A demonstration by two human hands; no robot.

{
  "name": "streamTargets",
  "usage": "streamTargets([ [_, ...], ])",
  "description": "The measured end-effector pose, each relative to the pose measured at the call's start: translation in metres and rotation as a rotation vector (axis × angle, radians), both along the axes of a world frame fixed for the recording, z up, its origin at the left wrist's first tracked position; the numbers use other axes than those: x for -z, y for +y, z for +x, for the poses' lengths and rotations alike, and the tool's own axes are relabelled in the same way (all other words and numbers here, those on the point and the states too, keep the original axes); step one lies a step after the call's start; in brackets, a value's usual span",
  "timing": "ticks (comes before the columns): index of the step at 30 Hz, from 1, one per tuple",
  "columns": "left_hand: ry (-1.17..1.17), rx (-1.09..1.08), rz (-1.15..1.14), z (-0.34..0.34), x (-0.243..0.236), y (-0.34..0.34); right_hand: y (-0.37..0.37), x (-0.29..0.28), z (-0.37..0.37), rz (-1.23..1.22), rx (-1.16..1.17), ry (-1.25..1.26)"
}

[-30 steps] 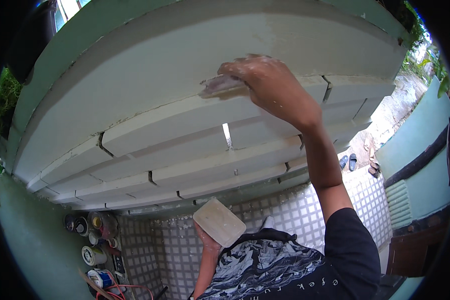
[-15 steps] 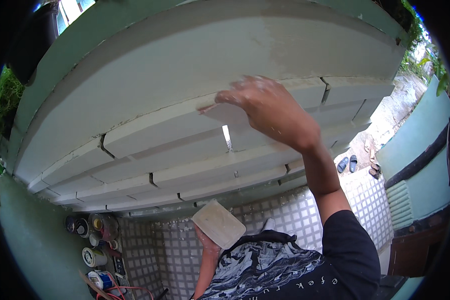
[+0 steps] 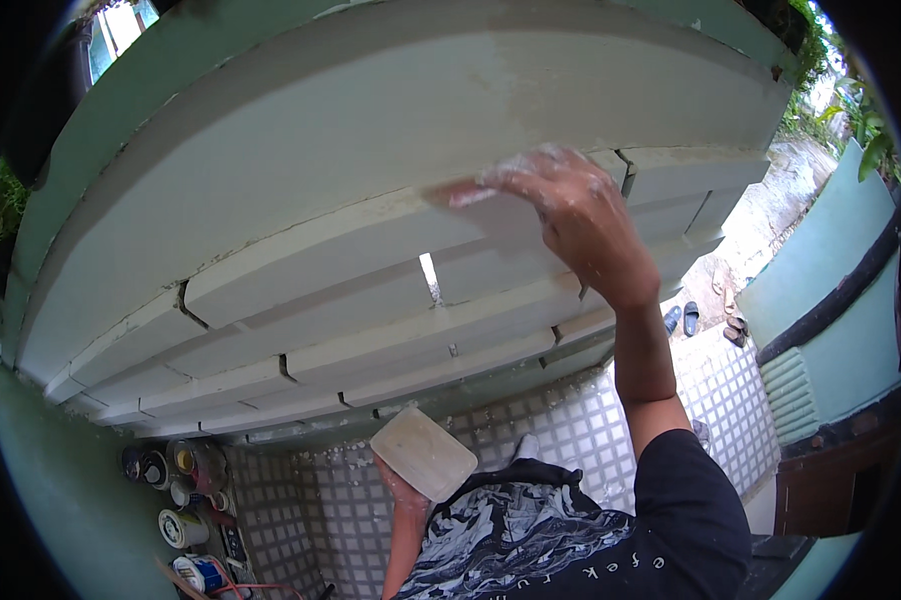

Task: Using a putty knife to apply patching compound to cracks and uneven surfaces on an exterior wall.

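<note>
My right hand reaches over the top ledge of a white-painted wall of stepped blocks. White smears cover its bent fingers, which are closed and blurred by motion. Around the fingertips is a pale brownish blur, and I cannot make out what they hold. Low in front of my body, my left hand grips a pale rectangular plastic tub from beneath and its left side. The tub is slightly tilted, and what is in it cannot be told.
Paint cans and tubs stand at lower left beside a green wall. White crumbs lie on the checked tile floor. Sandals are at the right. A narrow slot pierces the wall below the ledge.
My right hand has moved right along the ledge, away from the spot above the slot's left. The whole view has shifted slightly. My left hand still holds the tub.
</note>
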State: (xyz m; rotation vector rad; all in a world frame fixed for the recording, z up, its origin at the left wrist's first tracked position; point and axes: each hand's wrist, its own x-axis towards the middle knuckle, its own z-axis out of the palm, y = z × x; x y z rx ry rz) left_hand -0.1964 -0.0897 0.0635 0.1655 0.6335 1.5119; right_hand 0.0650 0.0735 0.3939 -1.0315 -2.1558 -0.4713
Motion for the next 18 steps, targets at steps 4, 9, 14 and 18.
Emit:
streamTargets([
  [4, 0.001, 0.009, 0.003, 0.003, 0.005, 0.004, 0.015, 0.016, 0.004, 0.054, -0.003, -0.092],
  [9, -0.035, 0.038, 0.004, 0.005, 0.000, 0.007, -0.002, 0.003, 0.025, 0.079, -0.013, -0.108],
  [14, -0.413, 0.289, 0.958, 0.006, 0.046, 0.042, 0.008, 0.009, 0.011, 0.152, 0.001, -0.106],
  [18, 0.054, 0.026, -0.008, 0.012, -0.018, 0.010, 0.006, 0.003, 0.035, -0.038, 0.009, -0.143],
])
